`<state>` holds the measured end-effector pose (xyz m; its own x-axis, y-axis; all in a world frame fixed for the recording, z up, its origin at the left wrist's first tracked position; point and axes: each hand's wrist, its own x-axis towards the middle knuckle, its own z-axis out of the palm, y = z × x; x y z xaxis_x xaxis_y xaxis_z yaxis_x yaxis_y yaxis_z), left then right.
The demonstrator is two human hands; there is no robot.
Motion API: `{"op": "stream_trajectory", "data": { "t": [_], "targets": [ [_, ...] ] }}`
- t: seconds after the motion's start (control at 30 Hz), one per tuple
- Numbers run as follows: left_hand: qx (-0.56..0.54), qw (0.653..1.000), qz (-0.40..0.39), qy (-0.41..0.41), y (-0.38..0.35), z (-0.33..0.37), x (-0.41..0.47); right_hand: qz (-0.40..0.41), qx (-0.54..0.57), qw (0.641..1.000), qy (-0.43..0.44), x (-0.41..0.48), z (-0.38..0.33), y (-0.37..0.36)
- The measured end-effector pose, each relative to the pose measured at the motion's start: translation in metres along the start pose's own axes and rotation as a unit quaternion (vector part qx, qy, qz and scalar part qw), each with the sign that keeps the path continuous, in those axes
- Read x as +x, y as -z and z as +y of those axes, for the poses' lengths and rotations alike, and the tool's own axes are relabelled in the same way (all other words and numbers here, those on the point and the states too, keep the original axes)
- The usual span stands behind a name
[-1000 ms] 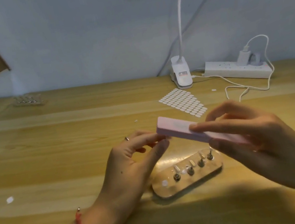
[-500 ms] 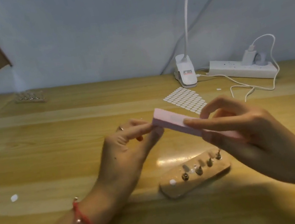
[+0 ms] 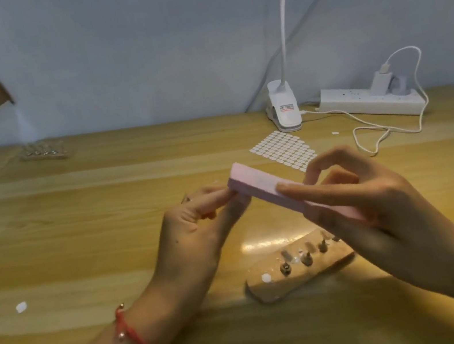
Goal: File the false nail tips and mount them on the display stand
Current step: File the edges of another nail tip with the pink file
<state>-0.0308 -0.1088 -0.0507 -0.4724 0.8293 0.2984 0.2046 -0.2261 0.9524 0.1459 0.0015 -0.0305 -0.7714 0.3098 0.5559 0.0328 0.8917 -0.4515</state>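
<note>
Over oblong wooden stand (image 3: pixel 270 287), pink rectangular block (image 3: pixel 253 183), right hand (image 3: pixel 377 206) gripping

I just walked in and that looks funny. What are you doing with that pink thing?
A person is filing. The right hand holds a pink nail buffer block above the table. The left hand pinches something tiny against its far end, probably a false nail tip, though the fingers hide it. The wooden display stand lies on the table below the hands, and a few of its pegs seem to carry tips.
</note>
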Motion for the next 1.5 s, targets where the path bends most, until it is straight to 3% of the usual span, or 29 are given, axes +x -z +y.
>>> {"op": "stream_trajectory", "data": {
  "t": [0.1,0.23,0.37,0.5,0.63,0.77,0.93,1.27,1.5],
  "targets": [
    [0.013,0.999,-0.029,-0.012,-0.009,0.000,-0.005,0.002,0.012,1.000,0.005,0.001,-0.003,-0.006],
    [0.003,1.000,0.016,-0.010,0.001,-0.001,0.000,0.022,0.030,0.999,-0.021,0.000,-0.005,-0.002],
    [0.047,0.998,-0.027,-0.027,-0.013,0.002,-0.009,0.017,0.022,1.000,0.010,0.003,-0.008,-0.005],
    [-0.022,0.996,0.087,0.011,0.011,-0.002,0.008,0.133,-0.025,0.991,-0.003,-0.004,0.019,0.005],
    [0.033,0.997,0.053,0.039,0.009,-0.007,0.010,0.222,-0.103,0.969,-0.015,-0.001,0.049,0.000],
    [0.019,0.995,0.091,0.037,0.010,-0.010,0.016,0.236,-0.121,0.964,-0.003,-0.003,0.057,-0.004],
    [0.044,0.996,0.070,0.037,0.011,-0.012,0.014,0.247,-0.130,0.960,-0.003,-0.001,0.057,-0.008],
    [-0.040,0.995,0.068,0.064,0.014,-0.010,0.019,0.272,-0.212,0.938,-0.007,0.003,0.065,-0.008],
    [-0.051,0.994,0.079,0.060,0.011,-0.009,0.020,0.255,-0.201,0.946,-0.008,-0.001,0.065,-0.012]
  ]
}}
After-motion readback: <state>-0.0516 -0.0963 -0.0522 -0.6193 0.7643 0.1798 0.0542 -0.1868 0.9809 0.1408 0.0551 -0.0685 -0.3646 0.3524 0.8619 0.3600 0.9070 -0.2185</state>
